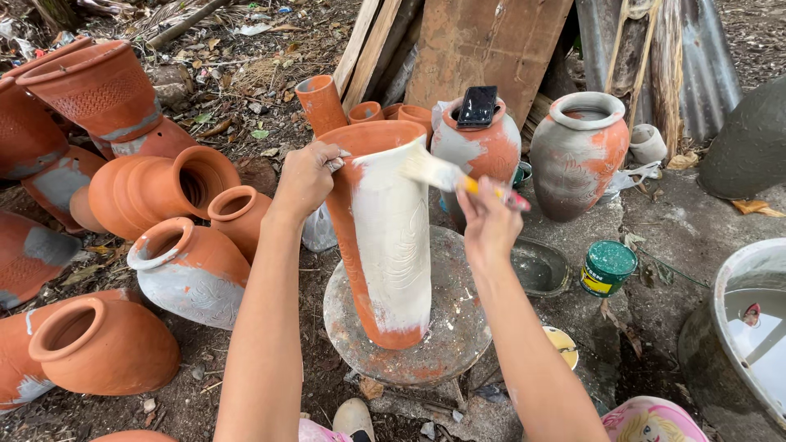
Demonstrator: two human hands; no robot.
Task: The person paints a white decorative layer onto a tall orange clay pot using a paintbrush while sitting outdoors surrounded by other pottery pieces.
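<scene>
right hand (488, 223) grips brush (442, 173) on tall vase (385, 237); left hand (307, 176) seemingly clasps rim.

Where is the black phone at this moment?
The black phone lies on the mouth of a half-painted clay pot, upper centre, just behind the tall vase being painted.

Soft even daylight; faint shadows; sharp focus; slight wide-angle edge distortion

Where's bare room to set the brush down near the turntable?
Bare concrete between the green-lidded can and the grey-daubed jar. The turntable rim beside the tall vase is also free. Left of the vase, terracotta pots crowd the dirt.
</scene>
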